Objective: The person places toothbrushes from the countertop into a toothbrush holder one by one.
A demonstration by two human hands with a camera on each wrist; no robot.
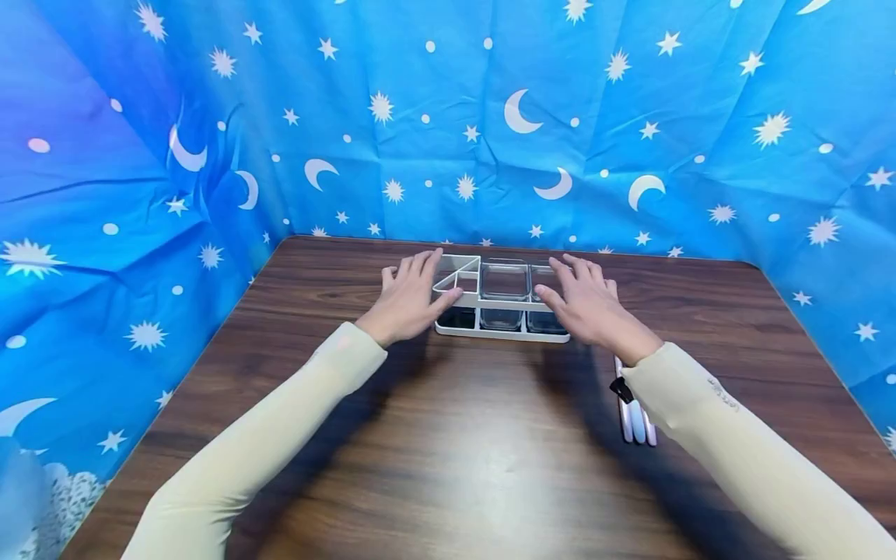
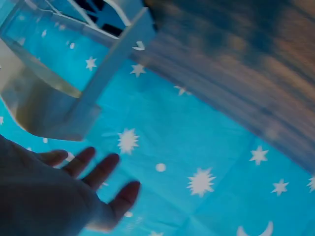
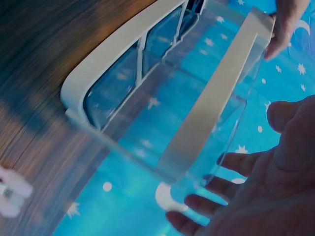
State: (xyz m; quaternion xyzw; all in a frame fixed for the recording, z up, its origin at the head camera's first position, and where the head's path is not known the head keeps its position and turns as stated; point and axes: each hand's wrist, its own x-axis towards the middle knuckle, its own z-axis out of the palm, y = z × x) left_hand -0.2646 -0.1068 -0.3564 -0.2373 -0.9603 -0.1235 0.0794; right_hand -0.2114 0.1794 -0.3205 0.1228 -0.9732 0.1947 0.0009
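Note:
A two-tier white organizer (image 1: pixel 500 335) with clear compartments stands toward the back of the table. My left hand (image 1: pixel 409 299) is at its left end, fingers spread and thumb reaching over the front. At the opposite end is my right hand (image 1: pixel 591 303), its fingers likewise extended. In the left wrist view the left hand (image 2: pixel 54 196) has separated fingers below the organizer's pale side panel (image 2: pixel 115 59). The right wrist view shows the right hand (image 3: pixel 266 187) with fingertips close by the clear upper compartment, and part of the left hand (image 3: pixel 290 24) at the far end.
Several slim pink and blue sticks (image 1: pixel 637 424) lie on the wooden table (image 1: pixel 448 435), beside the right forearm, with a small black piece (image 1: pixel 620 389) near their upper end. A blue curtain (image 1: pixel 448 93) with white stars and moons hangs behind and along the sides.

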